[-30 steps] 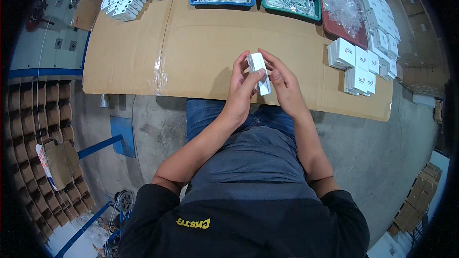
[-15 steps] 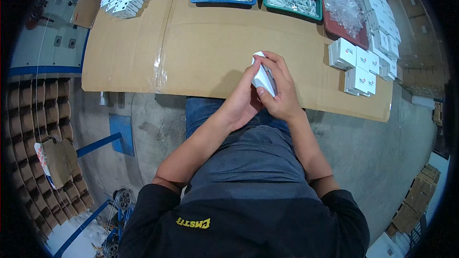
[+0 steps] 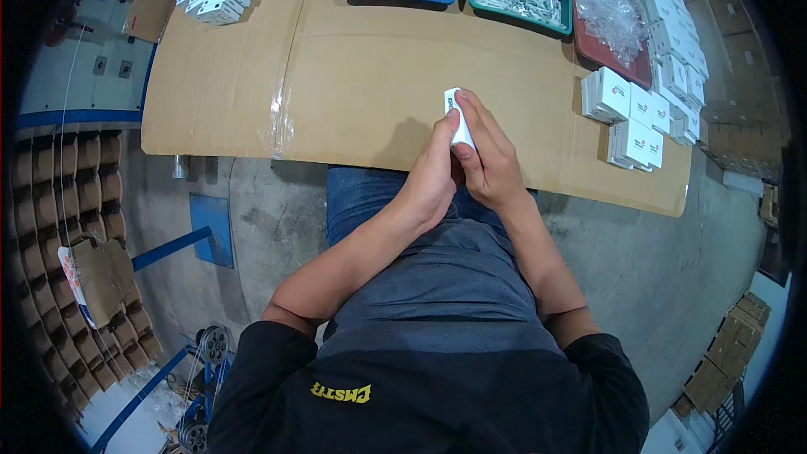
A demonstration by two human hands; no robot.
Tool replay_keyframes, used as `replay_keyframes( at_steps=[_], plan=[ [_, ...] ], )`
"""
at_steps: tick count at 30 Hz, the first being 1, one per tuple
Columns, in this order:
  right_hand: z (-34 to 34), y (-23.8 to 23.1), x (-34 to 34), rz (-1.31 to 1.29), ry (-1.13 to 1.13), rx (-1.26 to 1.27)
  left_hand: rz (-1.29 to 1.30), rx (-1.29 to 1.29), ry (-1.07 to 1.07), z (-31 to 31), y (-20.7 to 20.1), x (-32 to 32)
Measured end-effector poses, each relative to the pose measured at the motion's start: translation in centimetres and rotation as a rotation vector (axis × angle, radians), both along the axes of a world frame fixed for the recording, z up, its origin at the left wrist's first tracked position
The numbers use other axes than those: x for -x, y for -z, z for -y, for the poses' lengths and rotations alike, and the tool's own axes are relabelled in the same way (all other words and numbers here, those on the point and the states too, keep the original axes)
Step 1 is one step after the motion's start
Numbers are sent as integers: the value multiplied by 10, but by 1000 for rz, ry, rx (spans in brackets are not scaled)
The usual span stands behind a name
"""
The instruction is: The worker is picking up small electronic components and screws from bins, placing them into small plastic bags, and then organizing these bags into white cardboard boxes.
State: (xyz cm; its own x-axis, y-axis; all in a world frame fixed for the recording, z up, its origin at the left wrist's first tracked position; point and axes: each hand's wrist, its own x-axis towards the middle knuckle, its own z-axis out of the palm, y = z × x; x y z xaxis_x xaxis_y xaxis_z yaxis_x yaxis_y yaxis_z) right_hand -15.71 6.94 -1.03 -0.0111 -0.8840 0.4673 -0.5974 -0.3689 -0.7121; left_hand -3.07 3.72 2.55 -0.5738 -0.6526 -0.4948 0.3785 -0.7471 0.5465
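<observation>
Carefully, a worker's left hand (image 3: 430, 171) and right hand (image 3: 496, 165) close around a small white carton (image 3: 462, 136) above the near edge of the cardboard sheet (image 3: 370, 84); white boxes (image 3: 609, 97) stacked toward the sheet's right end look finished, the held one's completion unclear.

Black short-sleeved shirt (image 3: 496, 395), bottom centre | yellow chest lettering (image 3: 340, 392), lower left of centre | creased grey midriff cloth (image 3: 437, 286), below frame centre | blue denim trousers (image 3: 357, 193), frame centre

Held box (image 3: 462, 137) smooth card; table cover (image 3: 361, 76) matt cardboard; tape (image 3: 276, 109) glossy plastic; blue tray (image 3: 397, 2) smooth plastic.
</observation>
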Motion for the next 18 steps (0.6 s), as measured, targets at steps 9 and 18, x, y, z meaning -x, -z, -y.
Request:
replay_keyframes(
  at_steps=[9,18],
  plan=[
    [-1,4,-2,52,-19,11,50,-25,-29,-7,4,2],
    [-3,3,-2,71,-19,0,66,-5,-51,-9,6,5]
  ],
)
